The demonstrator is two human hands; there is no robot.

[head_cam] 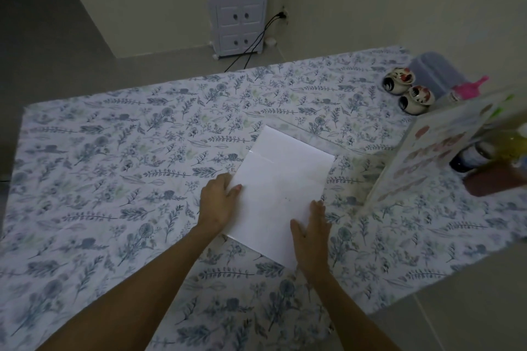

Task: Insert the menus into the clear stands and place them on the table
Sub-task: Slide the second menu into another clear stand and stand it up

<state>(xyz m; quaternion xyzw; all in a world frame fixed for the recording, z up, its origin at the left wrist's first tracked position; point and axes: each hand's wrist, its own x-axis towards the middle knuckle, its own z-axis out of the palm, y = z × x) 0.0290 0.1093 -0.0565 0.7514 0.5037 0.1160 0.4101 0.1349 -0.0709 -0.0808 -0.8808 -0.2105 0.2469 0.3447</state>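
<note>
From the head camera, looking down: a white sheet lies slanted on the table, blank side up, and it looks like a menu face down. Its far end seems to sit inside a clear stand lying flat; I catch a faint glassy edge past the paper and a bright glint line across it, but how far in it has gone I can't tell.

The left hand rests on the sheet's left edge, fingers spread flat, not clenched, pinning the paper rather than gripping it. My guess is that it keeps the sheet square so it doesn't skew in the sleeve. The right hand lies flat on the near right corner, palm down, fingers open and pointing away, placed to push the sheet forward. Neither hand grasps anything; both just press.

Over on the right, a filled stand with a colourful printed menu is upright near the table edge, well apart from the hands, so one looks done. Behind it are two small painted jars, a clear tub and some bottles, kept out of the working space.

I'd say this second menu is mid-insertion; standing it up comes next.
</note>
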